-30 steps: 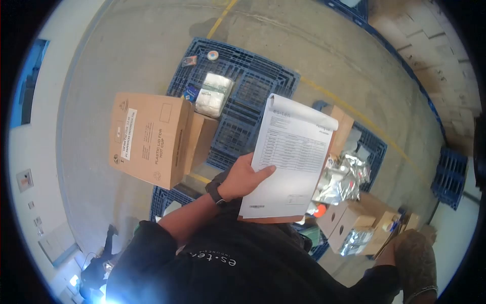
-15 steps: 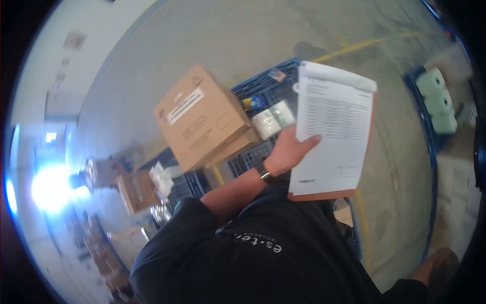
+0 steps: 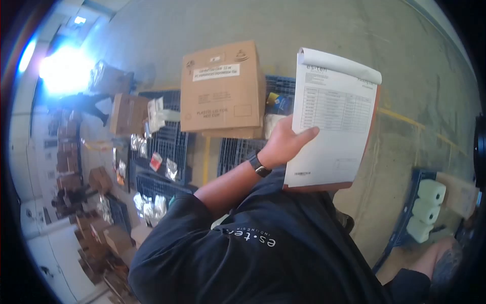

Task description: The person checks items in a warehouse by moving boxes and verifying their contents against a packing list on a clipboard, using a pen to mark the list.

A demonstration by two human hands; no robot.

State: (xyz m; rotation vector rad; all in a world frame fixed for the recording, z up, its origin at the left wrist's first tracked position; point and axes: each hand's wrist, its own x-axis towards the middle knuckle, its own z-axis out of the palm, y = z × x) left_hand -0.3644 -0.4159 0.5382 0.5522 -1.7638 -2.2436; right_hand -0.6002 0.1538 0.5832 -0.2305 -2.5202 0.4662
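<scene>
My left hand (image 3: 284, 144), with a dark watch on its wrist, grips the left edge of a clipboard (image 3: 331, 186) holding printed sheets (image 3: 329, 147). The thumb lies on top of the paper, and the other fingers are hidden beneath. The top sheet shows a table of text, and a page is rolled back over the upper edge. My right hand is not in view; only its tattooed forearm shows at the lower right. Beyond my left hand, a large cardboard box (image 3: 223, 93) sits on a blue pallet (image 3: 235, 154), beside a blue and yellow packet (image 3: 277, 103).
Another pallet (image 3: 169, 142) at the left bears silvery packets and an open carton (image 3: 126, 115). More cartons (image 3: 96, 233) stand at the lower left. White-green containers (image 3: 426, 209) rest on a blue pallet at the right. Yellow lines mark the floor. A dark-clothed leg (image 3: 96, 105) shows upper left.
The view has turned, so the large box appears more upright and more pallets show at the left. The clipboard stays in my left hand, tilted slightly differently.
</scene>
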